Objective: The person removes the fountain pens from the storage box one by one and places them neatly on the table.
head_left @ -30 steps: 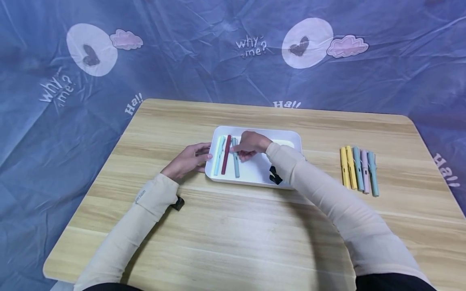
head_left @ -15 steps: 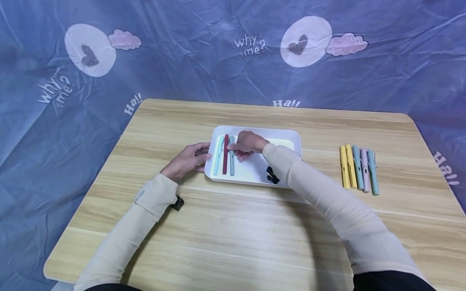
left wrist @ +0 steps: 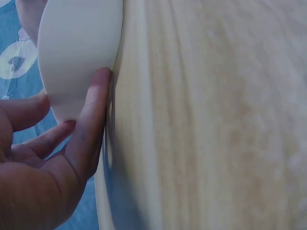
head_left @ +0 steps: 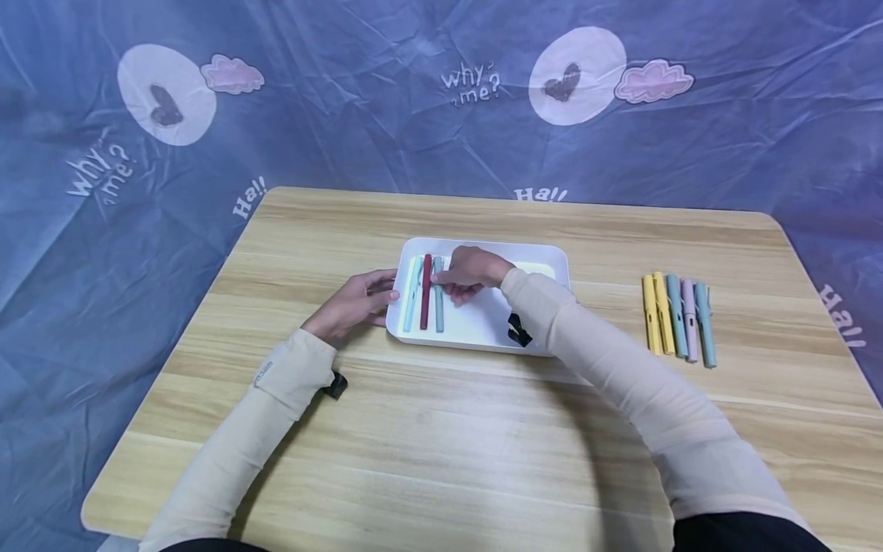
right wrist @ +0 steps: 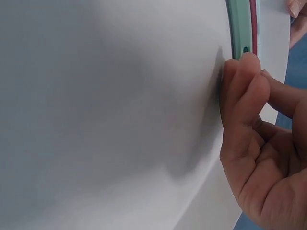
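Observation:
In the head view a white tray (head_left: 483, 326) holds three capped pens side by side near its left end: a light blue pen (head_left: 410, 307), a dark red pen (head_left: 425, 303) and a blue-green pen (head_left: 439, 313). My right hand (head_left: 476, 268) pinches the upper part of the blue-green pen, its fingers curled. The right wrist view has this pen (right wrist: 240, 28) at the fingertips, close against the red one. My left hand (head_left: 348, 305) touches the tray's left end; the left wrist view shows its fairly straight fingers (left wrist: 91, 112) along the outer wall, with the thumb at the rim.
To the right of the tray, several pens lie in a row on the wooden table (head_left: 441, 445): two yellow pens (head_left: 657, 314), blue-green pens (head_left: 705, 326) and a lilac pen (head_left: 690, 322). A blue printed cloth (head_left: 386, 100) hangs behind the table.
The blue-green pen has shifted left with my right hand and now lies closer to the red pen. The red pen has straightened a little. My left hand has stayed at the tray.

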Tool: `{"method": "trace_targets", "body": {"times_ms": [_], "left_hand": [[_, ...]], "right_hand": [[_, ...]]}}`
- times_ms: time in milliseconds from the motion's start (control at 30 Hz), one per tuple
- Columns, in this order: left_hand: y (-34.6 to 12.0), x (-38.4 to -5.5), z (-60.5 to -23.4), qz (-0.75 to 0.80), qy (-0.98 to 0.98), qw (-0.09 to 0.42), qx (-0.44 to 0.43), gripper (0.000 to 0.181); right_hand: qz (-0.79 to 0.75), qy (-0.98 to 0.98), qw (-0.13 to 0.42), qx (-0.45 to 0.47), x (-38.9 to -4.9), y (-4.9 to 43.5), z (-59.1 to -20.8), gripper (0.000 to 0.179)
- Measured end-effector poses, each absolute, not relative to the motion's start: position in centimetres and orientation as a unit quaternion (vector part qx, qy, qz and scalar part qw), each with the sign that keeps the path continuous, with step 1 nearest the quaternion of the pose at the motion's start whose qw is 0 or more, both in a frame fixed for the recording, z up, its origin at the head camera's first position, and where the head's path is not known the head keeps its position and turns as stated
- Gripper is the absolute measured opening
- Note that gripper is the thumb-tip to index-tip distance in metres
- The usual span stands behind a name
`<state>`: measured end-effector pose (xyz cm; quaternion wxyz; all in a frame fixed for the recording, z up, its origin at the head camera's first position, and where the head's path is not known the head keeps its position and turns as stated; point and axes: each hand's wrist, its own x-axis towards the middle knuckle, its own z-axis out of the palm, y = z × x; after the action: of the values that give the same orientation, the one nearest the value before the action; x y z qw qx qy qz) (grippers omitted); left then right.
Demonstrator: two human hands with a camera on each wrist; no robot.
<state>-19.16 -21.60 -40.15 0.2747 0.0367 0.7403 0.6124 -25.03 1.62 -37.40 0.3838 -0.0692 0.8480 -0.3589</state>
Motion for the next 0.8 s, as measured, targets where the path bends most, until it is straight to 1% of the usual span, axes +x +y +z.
{"method": "trace_targets", "body": {"times_ms": [433,600,800], "left_hand": [[-21.4,-19.2,-39.9,0.604,0.752,0.264,0.024,0.054],[-21.4,-19.2,-40.0,0.606,0.750,0.263,0.026,0.053],[-21.3,-19.0,-40.0,0.612,0.743,0.268,0.032,0.053]], "right_hand": [[-0.294,0.853,0.401,-0.159,-24.7,2.8,-34.9,0.039],[-0.321,0.837,0.408,-0.175,-24.7,3.9,-34.0,0.038],[-0.373,0.823,0.390,-0.176,-24.4,5.4,-33.4,0.041]]}}
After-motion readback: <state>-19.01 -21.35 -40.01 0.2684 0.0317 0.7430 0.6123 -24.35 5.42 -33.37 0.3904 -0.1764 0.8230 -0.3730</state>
